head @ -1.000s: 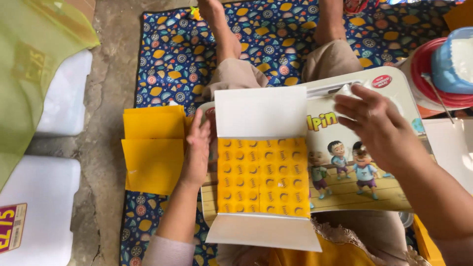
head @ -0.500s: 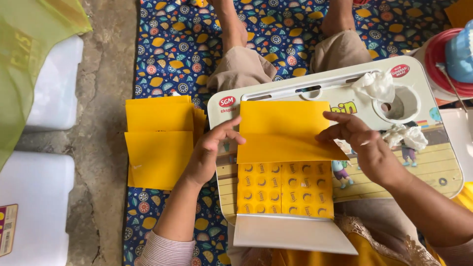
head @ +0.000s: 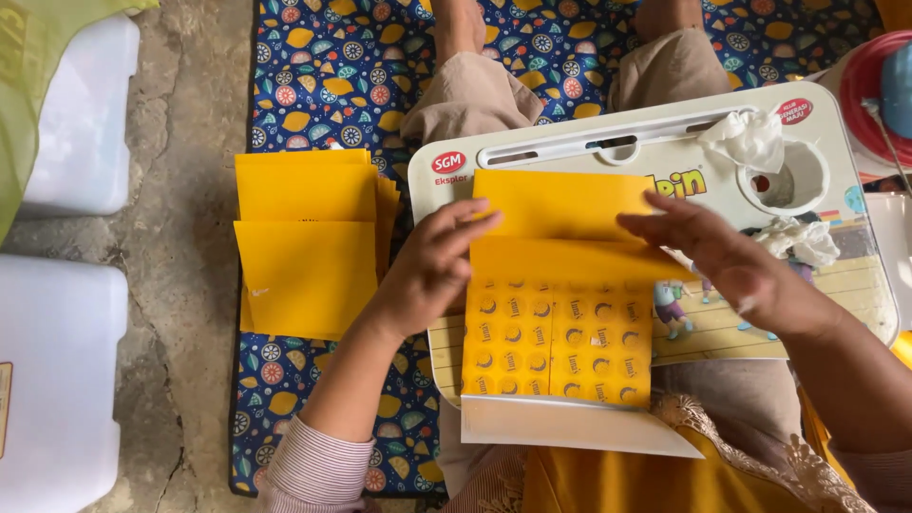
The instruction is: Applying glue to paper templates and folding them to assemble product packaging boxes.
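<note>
A patterned mat [head: 323, 66], dark blue with lemons and flowers, covered the concrete floor [head: 185, 237] under the seated person, whose knees pointed toward twelve o'clock. At nine o'clock, off the mat, stood two pale plastic containers [head: 66, 123], with a green cloth [head: 38, 57] hanging over the upper one.

Across the person's lap lay a small white lap bench [head: 836, 256] with a cartoon print and a round cup hole at two o'clock; crumpled white tissue [head: 750, 138] sat beside that hole. A red-rimmed container [head: 860, 95] stood past the bench's edge at two o'clock.

On the bench, at its centre, lay the yellow cardboard sheet [head: 560, 342], partly folded: its far flap was turned over toward the person, its middle panel showed a repeating round pattern, and a white inner flap [head: 570, 426] hung off the near edge at six o'clock.

At nine o'clock from the bench, on the mat, rested a stack of folded yellow sheets [head: 304, 242].

The left hand [head: 432, 266] pressed on the left edge of the folded flap, fingers spread flat and unclenched. The right hand [head: 731, 261] rested on the flap's right edge, fingers extended and pressing down, gripping nothing that I could see.
</note>
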